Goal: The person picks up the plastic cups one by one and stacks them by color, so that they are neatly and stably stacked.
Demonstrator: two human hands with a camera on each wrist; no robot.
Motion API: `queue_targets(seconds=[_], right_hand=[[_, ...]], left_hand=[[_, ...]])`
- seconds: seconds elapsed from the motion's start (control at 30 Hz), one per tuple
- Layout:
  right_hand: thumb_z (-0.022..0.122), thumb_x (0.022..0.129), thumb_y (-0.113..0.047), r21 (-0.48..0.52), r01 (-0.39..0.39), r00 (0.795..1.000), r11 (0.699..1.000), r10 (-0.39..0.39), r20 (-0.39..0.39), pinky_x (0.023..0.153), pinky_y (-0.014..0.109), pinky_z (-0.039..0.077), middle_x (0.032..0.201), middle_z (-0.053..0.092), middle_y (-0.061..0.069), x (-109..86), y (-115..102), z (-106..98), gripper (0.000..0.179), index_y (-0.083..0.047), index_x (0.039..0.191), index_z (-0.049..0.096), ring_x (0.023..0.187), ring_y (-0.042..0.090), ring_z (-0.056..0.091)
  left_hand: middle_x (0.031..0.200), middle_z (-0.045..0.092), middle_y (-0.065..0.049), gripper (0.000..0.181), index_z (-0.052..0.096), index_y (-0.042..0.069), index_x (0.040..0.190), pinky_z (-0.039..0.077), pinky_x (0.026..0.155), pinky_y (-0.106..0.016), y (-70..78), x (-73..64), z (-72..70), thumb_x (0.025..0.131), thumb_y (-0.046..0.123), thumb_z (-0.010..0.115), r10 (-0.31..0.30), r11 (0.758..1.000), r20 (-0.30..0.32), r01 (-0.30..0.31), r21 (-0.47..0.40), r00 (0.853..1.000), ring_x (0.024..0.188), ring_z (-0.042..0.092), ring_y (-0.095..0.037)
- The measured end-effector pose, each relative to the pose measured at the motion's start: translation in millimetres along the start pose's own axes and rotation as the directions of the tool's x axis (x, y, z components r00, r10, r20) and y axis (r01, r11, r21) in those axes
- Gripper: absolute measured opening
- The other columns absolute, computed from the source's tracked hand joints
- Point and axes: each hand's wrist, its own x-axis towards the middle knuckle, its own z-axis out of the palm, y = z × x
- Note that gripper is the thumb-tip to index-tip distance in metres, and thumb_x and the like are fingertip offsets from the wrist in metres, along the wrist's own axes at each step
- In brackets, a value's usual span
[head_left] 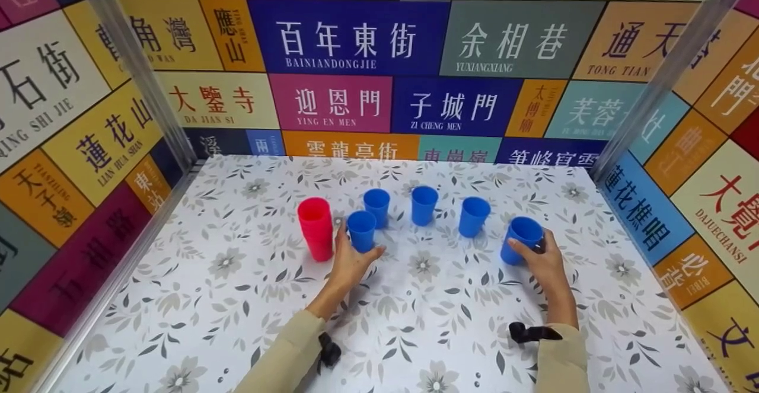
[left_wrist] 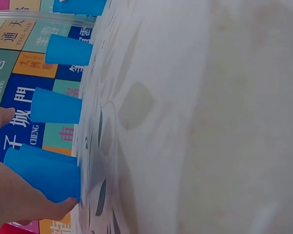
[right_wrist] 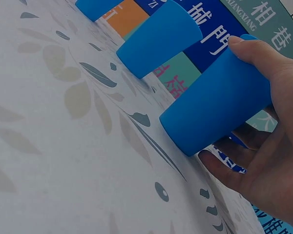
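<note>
My right hand (head_left: 542, 259) was wrapped around a blue cup (head_left: 522, 239) at the right end of the row. In the right wrist view my thumb (right_wrist: 263, 53) lay over its side and my other fingers (right_wrist: 234, 165) curled under it, so the cup leaned a little, with one edge of its bottom on the table (head_left: 415, 334).

My left hand (head_left: 350, 262) held another blue cup (head_left: 361, 230). My thumb and fingers went round its lower part, and it stood on the table just beside the red cups (head_left: 315, 227).

To do this well, I thought I should hold each cup softly, keep it straight up, and lift it high before moving it sideways. A squeezed cup could bend or pop out of my fingers.

Past my hands stood three more blue cups. One (head_left: 377, 206) was right behind my left cup, almost touching it, so it was easy to bump. One (head_left: 424, 204) stood in the middle, and one (head_left: 474, 216) was near my right cup. The red cups looked like a stack, tall and easy to tip.

Farther back were the walls (head_left: 356, 43), covered with bright signs, and shiny posts (head_left: 652, 85) in the corners. They were well away from my hands.
</note>
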Motion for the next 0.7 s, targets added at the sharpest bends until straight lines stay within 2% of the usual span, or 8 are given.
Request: queue_targets(seconds=[0.17, 0.4, 0.7], right_hand=[[0.071, 0.092, -0.044, -0.017, 0.009, 1.0, 1.0, -0.009, -0.003, 0.122, 0.055, 0.027, 0.163, 0.027, 0.024, -0.2, 1, 0, 0.093, -0.014, 0.16, 0.015, 0.151, 0.04, 0.027], [0.072, 0.089, -0.048, -0.016, -0.008, 1.0, 1.0, 0.008, -0.007, 0.124, 0.055, 0.023, 0.164, 0.026, 0.021, -0.1, 0, 0, 0.096, -0.015, 0.16, 0.016, 0.153, 0.038, 0.024], [0.072, 0.091, -0.044, -0.015, 0.006, 1.0, 1.0, -0.007, -0.014, 0.123, 0.055, 0.025, 0.163, 0.027, 0.024, 0.5, 1, -1, 0.092, -0.013, 0.159, 0.018, 0.152, 0.04, 0.026]], left_hand=[[0.16, 0.025, -0.027, 0.107, 0.012, 0.001, 0.158, 0.024, 0.124, -0.056, -1.6, 6.3, 5.3, 0.081, 0.021, 0.083, -0.005, 1.0, -0.035, 0.005, -0.002, 0.999, 0.149, 0.028, -0.043], [0.152, 0.036, -0.028, 0.093, 0.022, 0.001, 0.153, 0.03, 0.121, -0.055, -0.5, 14.1, 9.2, 0.083, 0.021, 0.081, -0.023, 1.0, -0.083, 0.023, -0.008, 0.996, 0.143, 0.038, -0.043], [0.142, 0.049, -0.028, 0.068, 0.039, 0.0, 0.137, 0.04, 0.115, -0.052, 0.5, 16.5, 11.9, 0.084, 0.015, 0.08, 0.018, 0.998, -0.144, -0.025, -0.052, 0.989, 0.133, 0.051, -0.044]])
